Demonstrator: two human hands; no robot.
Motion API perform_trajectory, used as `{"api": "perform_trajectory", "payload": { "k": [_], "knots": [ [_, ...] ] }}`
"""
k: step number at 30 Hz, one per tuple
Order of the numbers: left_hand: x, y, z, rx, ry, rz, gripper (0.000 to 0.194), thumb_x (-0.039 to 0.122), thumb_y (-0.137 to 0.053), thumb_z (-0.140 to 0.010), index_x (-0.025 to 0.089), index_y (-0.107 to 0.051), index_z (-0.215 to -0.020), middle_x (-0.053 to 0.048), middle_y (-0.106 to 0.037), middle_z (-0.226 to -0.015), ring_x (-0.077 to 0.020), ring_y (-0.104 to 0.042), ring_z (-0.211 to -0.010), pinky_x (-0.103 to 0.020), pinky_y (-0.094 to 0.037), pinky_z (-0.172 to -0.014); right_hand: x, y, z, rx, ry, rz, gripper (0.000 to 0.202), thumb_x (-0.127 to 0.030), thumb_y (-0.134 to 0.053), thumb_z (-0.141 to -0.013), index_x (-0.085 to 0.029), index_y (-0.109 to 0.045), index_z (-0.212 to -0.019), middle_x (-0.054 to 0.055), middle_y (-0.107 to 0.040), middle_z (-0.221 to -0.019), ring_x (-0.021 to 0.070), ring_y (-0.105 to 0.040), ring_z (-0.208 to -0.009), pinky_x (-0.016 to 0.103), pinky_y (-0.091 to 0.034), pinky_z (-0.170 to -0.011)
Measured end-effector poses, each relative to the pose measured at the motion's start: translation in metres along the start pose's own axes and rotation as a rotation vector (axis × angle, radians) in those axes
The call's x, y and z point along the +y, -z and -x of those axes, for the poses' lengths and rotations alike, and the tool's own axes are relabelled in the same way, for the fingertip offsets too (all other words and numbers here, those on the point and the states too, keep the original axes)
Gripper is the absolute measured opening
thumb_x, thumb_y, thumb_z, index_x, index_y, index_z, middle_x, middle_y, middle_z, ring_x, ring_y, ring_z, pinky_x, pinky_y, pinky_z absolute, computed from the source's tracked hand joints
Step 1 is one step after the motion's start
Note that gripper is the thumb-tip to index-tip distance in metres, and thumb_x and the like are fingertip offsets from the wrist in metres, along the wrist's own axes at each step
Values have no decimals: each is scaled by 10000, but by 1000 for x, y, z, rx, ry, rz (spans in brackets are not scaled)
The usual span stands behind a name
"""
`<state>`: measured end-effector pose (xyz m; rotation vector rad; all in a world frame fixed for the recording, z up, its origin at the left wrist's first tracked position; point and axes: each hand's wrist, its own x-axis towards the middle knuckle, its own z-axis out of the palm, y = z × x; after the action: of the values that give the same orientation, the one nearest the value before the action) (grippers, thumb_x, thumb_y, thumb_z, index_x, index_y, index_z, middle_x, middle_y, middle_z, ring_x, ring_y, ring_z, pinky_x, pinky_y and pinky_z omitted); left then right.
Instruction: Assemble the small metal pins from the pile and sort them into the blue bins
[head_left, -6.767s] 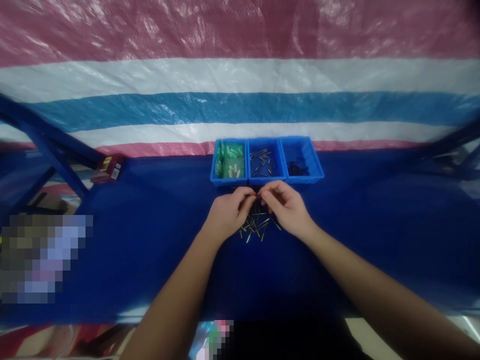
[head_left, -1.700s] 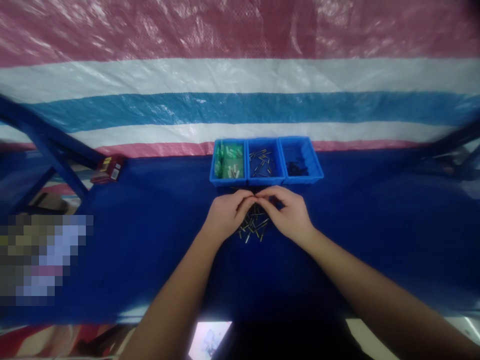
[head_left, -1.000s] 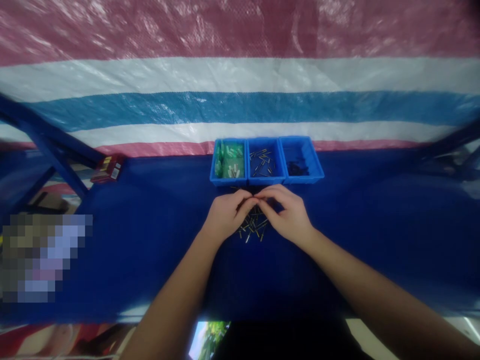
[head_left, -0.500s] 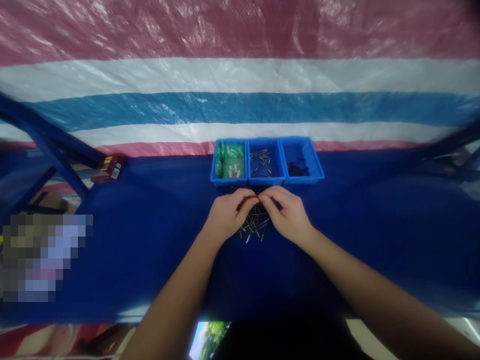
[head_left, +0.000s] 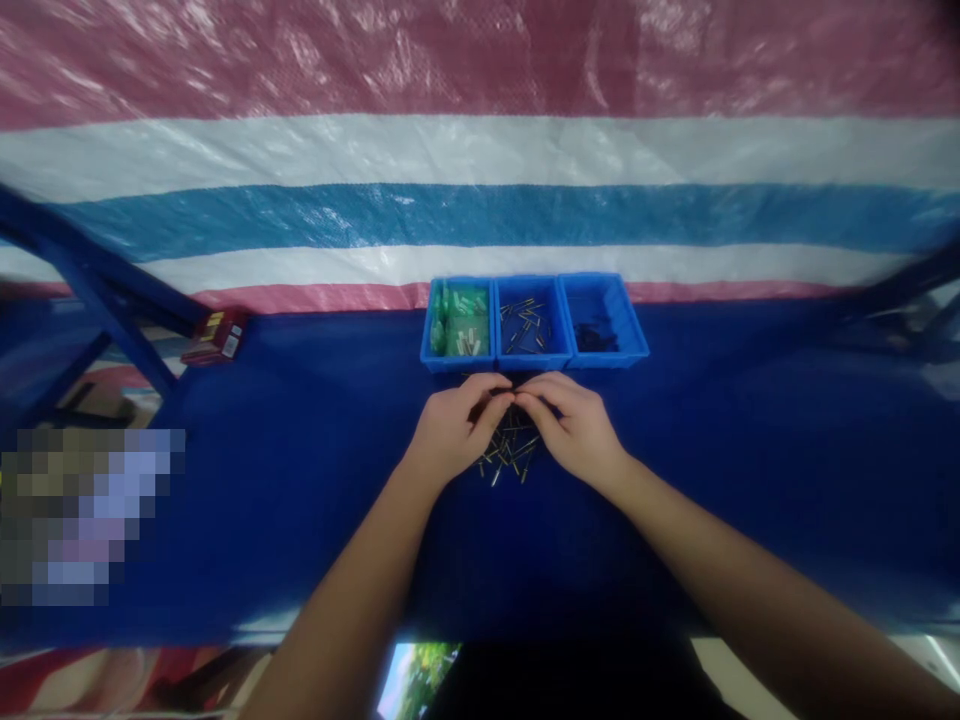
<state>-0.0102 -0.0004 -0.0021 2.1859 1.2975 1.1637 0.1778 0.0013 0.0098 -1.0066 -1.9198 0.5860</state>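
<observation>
My left hand and my right hand meet fingertip to fingertip above the blue table. Thumb and fingers are pinched together on each side. Whatever lies between the fingertips is too small and hidden to name. Beneath and just in front of the hands is a pile of thin metal pins, brassy and silvery, lying crosswise. Just beyond the fingers stand three blue bins in a row. The left bin has small clear-and-white pieces in green plastic, the middle bin similar thin pins, the right bin small dark pieces.
A dark red box sits at the table's back left, beside a blue metal frame. Striped plastic sheeting hangs behind the table. A lit screen shows at the near edge. A pixelated patch covers the left side.
Both hands stay over the pile, fingertips still together. The left fingers have shifted very slightly to the left. Bins and pile look the same.
</observation>
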Motion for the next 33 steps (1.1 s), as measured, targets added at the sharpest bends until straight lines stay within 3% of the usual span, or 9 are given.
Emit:
{"api": "perform_trajectory", "payload": {
  "k": [5,9,13,19,23,33],
  "knots": [
    [-2,0,1,-32,18,-14,135,325,-574,-965,203,-625,-997,38,-692,-742,-90,-640,-607,-198,-453,-605,-1,0,0,1,-22,0,88,-208,-624,-943,-200,-711,-949,58,-734,-944,185,-677,-886,341,-551,-817],
    [-4,1,1,-51,7,-18,156,332,-557,-973,194,-629,-967,38,-668,-720,-82,-605,-572,-196,-430,-571,-4,-1,0,9,-32,-32,80,-205,-665,-912,-205,-711,-977,55,-729,-957,174,-671,-847,305,-551,-718],
    [-3,2,0,-56,-12,-18,186,343,-553,-975,187,-636,-919,37,-650,-688,-82,-587,-555,-202,-422,-566,-6,1,0,25,-4,-16,65,-194,-644,-925,-197,-704,-902,50,-732,-896,176,-667,-841,318,-541,-762],
    [2,3,0,-71,-5,5,224,310,-571,-965,219,-626,-1162,36,-706,-765,-92,-633,-615,-205,-468,-633,-2,3,-1,-13,-19,2,175,-213,-564,-974,-187,-672,-839,39,-707,-810,164,-644,-769,308,-512,-738],
    [1,1,0,-72,-18,-13,169,315,-532,-985,207,-649,-1042,10,-727,-835,-101,-662,-662,-208,-472,-639,-1,3,0,-60,-42,-5,221,-238,-529,-997,-193,-660,-823,33,-696,-801,161,-638,-771,302,-496,-733],
    [0,7,-2,-112,-28,-77,306,352,-421,-1024,189,-628,-869,18,-656,-672,-109,-607,-580,-231,-420,-575,-9,3,0,-130,-58,-77,196,-244,-535,-988,-188,-640,-832,34,-662,-801,154,-596,-750,297,-476,-701]
  ]
}}
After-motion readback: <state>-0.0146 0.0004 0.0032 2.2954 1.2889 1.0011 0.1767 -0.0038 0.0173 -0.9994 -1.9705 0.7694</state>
